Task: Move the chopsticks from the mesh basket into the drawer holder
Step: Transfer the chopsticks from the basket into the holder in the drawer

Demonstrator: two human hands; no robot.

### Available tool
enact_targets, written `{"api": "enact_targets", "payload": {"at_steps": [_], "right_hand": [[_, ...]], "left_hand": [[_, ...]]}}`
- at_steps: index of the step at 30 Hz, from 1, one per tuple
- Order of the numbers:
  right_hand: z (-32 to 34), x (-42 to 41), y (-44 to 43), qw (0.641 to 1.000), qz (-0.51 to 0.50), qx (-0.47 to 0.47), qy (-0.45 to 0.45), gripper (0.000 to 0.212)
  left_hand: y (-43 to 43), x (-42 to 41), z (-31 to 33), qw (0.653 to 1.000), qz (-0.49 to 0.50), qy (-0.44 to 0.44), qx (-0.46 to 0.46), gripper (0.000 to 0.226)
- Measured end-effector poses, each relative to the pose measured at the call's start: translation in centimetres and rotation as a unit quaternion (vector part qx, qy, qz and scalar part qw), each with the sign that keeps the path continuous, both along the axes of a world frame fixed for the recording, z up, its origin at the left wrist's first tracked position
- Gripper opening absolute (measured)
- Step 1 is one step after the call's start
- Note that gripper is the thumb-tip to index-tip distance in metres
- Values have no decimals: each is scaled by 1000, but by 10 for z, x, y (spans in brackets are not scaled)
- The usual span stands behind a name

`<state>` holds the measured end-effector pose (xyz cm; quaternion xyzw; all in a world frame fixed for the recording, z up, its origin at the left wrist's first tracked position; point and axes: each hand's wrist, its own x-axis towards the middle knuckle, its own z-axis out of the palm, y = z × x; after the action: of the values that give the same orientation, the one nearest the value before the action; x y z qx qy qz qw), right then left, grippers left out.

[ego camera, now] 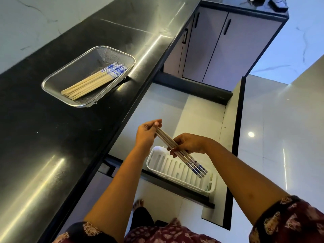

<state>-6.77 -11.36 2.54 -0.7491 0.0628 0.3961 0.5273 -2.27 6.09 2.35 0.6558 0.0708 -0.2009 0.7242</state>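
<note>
A steel mesh basket [52,81] sits on the black counter and holds several pale chopsticks with blue-patterned tops [91,81]. Over the open drawer, both hands hold a small bundle of the same chopsticks [182,152]. My left hand [147,135] pinches the plain tips. My right hand [189,144] grips the bundle near its middle. The blue-patterned ends hang just above the white slotted plastic holder [168,171], which lies in the drawer and has no chopsticks inside.
The black counter [52,146] runs along the left. The pulled-out drawer [201,113] has a pale floor and dark rim. Grey cabinet doors [228,46] stand beyond it. My foot [138,204] shows on the glossy tiled floor below.
</note>
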Motion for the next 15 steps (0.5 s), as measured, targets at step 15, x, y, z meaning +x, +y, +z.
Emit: {"api": "enact_targets", "payload": {"at_steps": [15], "right_hand": [[-61,-32,-2,989,46,-130,44,22]], "left_hand": [[11,-30,-59,845,-269,-243,393,29]]}}
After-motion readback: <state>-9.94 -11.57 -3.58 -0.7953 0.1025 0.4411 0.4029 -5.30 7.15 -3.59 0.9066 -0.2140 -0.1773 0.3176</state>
